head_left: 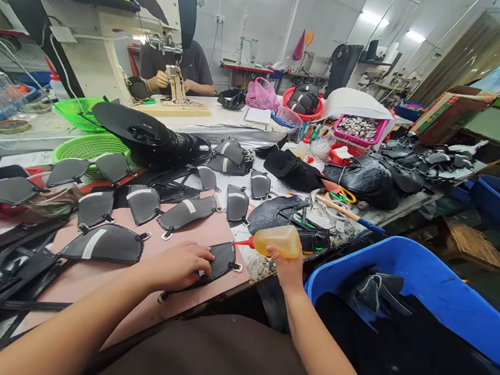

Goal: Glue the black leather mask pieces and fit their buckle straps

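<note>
Gripped red-nozzled amber plastic bottle [277, 240] sideways in right hand [288, 268]; rested half-curled left hand [182, 265] on flat dark-grey pad [224, 259].

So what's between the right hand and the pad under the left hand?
In the head view: the bottle in the right hand, its red nozzle pointing toward the pad; contact is unclear.

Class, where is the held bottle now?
Right of centre in the head view, the bottle is in the right hand, its red nozzle by the grey pad under the left hand.
</note>
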Tool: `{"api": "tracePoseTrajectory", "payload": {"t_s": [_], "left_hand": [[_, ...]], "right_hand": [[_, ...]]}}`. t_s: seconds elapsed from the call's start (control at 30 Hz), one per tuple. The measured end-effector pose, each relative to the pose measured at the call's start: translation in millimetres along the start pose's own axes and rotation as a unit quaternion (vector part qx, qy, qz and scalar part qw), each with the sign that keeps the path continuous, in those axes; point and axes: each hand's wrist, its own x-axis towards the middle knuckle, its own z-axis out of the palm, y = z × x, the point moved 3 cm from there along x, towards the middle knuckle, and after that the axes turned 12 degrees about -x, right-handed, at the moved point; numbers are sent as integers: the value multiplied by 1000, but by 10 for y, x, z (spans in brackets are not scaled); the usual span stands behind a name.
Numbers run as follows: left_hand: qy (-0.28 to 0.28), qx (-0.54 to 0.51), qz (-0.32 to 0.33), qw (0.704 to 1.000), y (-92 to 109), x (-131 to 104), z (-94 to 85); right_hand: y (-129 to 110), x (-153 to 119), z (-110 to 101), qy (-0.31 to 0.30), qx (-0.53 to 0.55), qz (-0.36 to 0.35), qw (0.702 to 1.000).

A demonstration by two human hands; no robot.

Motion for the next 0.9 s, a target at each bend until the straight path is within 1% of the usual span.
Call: {"api": "tracePoseTrajectory", "payload": {"t_s": [0.13,0.33,0.47,0.6,0.9], "left_hand": [[-9,-6,-6,1000,-11,2,11],[-21,-17,-11,1000,0,11,8],[-27,-20,-15,999,17,8,-7],[-28,-21,-17,999,24,4,-13],[-30,-25,-20,999,16,25,-6]], "right_hand": [[-13,9,13,0,-2,-2,1000],[-88,-106,-96,6,0,-12,1000],[-98,-188,-139,9,7,-18,1000],[-94,-222,-146,17,15,-20,1000],[-139,-364,-130,5,15,-16,1000]]}}
